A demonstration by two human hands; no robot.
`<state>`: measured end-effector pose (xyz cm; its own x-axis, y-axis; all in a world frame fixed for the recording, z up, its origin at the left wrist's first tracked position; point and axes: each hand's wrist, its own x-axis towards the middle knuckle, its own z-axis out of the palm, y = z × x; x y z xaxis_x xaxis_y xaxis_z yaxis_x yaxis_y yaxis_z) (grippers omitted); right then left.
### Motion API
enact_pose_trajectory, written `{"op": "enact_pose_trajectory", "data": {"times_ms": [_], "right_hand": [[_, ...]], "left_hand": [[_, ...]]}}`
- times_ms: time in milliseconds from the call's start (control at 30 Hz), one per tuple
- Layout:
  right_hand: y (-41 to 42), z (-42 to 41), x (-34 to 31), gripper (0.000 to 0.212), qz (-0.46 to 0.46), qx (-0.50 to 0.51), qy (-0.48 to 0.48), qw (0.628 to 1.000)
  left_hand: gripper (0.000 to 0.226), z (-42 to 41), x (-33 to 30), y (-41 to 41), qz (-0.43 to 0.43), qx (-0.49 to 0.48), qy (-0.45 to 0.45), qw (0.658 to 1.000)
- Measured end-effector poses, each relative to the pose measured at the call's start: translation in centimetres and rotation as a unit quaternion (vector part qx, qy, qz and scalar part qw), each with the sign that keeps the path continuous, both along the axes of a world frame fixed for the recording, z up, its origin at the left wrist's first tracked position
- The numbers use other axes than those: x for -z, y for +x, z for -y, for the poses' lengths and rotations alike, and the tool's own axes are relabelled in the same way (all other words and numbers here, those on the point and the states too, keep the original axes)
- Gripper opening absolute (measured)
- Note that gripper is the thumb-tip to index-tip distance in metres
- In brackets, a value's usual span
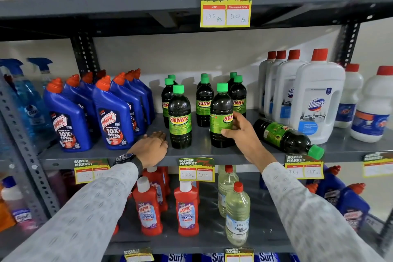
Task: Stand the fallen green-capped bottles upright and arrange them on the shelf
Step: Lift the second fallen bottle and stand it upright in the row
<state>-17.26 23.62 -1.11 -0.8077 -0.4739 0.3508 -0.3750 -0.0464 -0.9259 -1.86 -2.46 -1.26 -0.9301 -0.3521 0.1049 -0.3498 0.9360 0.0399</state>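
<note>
Sleeves nearest; right hand (240,132) fingers clamped on upright bottle (221,115), left hand (152,144) flat, fingers together; fallen bottle (285,136) may be rolled off shelf (212,152) if nudged.

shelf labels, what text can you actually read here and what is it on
"SUNNY": green-capped bottles
"HARPIC", "10X TOTAL CLEAN": blue bottles
"Domex": white jug
"HARPIC BATHROOM CLEANER": red bottles
"SUPER MARKET", "MRP 100 Rs", "Discounted Price 50 Rs": top tag
"160 Rs", "100": middle tag
"Surf": bottom packs
Fallen bottle label: unreadable.
</note>
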Motion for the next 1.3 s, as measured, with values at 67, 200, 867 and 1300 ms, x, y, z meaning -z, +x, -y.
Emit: {"op": "enact_pose_trajectory", "data": {"times_ms": [67,200,867,1300], "right_hand": [[0.0,0.0,0.0,0.066,-0.004,0.006,0.019,1.0],[0.8,0.5,0.2,0.072,-0.056,0.062,0.043,0.996],[5.4,-4.4,-2.0,0.05,-0.249,0.221,0.073,0.94],[4.7,-15.7,2.2,0.047,-0.13,0.411,0.234,0.871]], "left_hand": [[0.057,0.0,0.0,-0.1,-0.004,-0.001,0.004,1.0],[0.056,0.1,0.1,-0.1,0.0,-0.002,-0.004,1.0],[0.054,-0.7,-0.2,0.6,-0.016,-0.005,-0.018,1.0],[0.049,-1.5,-0.8,1.0,0.001,-0.022,-0.029,0.999]]}}
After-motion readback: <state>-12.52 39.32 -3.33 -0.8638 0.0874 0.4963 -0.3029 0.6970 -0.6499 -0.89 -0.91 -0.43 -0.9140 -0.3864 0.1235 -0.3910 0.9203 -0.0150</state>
